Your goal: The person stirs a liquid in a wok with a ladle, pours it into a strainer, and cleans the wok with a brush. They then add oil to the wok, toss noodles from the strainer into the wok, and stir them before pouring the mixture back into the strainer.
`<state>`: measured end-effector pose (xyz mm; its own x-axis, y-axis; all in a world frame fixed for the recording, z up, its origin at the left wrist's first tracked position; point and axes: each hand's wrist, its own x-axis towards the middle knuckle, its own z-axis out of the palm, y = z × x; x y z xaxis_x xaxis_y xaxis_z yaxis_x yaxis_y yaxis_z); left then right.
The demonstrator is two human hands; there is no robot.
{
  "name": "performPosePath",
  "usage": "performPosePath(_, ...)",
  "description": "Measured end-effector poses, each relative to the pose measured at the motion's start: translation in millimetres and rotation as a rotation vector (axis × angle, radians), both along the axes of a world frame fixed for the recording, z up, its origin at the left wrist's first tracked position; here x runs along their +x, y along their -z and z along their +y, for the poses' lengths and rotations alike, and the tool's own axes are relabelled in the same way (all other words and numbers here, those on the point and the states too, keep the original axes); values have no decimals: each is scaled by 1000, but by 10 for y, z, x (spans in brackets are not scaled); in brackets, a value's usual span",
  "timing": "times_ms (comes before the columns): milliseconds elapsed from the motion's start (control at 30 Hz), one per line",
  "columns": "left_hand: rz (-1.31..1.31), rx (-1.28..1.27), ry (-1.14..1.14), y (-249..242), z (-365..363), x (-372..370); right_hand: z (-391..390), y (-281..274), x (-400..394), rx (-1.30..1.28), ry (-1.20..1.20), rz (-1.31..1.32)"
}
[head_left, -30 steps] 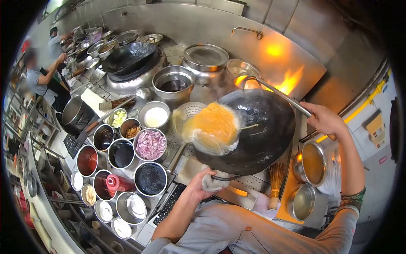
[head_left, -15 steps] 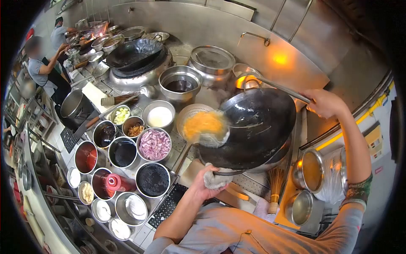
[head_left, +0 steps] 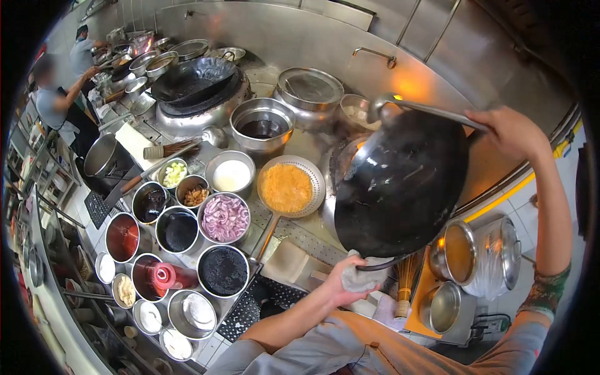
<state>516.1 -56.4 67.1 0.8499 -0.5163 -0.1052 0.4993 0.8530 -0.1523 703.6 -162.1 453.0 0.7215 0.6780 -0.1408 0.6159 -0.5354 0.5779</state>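
My left hand [head_left: 340, 284] grips the loop handle of a black wok [head_left: 400, 187] through a folded cloth [head_left: 365, 278]. The wok is steeply tilted, its dark, shiny inside facing left, with no food visible in it. My right hand [head_left: 515, 134] is closed on the long handle of a metal ladle [head_left: 384, 107], whose bowl is above the wok's far rim. Left of the wok, a perforated skimmer [head_left: 317, 181] holds a mound of orange-yellow food [head_left: 286, 187]. The skimmer's handle lies toward a pot of dark liquid [head_left: 223, 270].
Steel pots stand on the left, including sliced red onion [head_left: 224, 217], white liquid [head_left: 231, 175] and red sauce [head_left: 122, 237]. A second wok [head_left: 195, 81] sits behind. A bamboo brush [head_left: 406, 287] and steel bowls [head_left: 445, 306] are near the front right. Two people work at far left.
The wok has moved right and tipped up more steeply. The orange food, blurred as it poured from the wok before, now rests in the skimmer. The ladle bowl now shows above the wok's far rim.
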Motion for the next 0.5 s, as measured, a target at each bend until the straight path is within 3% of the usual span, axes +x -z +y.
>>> performPosePath(33,-5,-2,-2,-50,26,65,-271,4,85,63,-48,16)
performPosePath(133,54,510,-35,-203,43,251,-1264,310,412,260,-147,82)
performPosePath(167,-47,616,-17,-74,0,354,-1562,514,501,306,-211,71)
performPosePath(233,-104,764,-74,-36,-51,414,-1876,994,446,803,398,293)
performPosePath(300,-148,918,-244,24,-81,534,-1586,1229,147,1218,743,557)
performPosePath(333,-176,930,-254,-77,-25,627,-1610,1438,203,1433,739,747)
performPosePath(400,45,757,-47,-278,50,715,-1328,1656,217,1659,563,1110)
performPosePath(467,29,793,-29,-204,49,896,-862,1786,334,1858,611,1262)
performPosePath(500,36,788,-32,-115,-9,997,-544,1871,427,1900,665,1117)
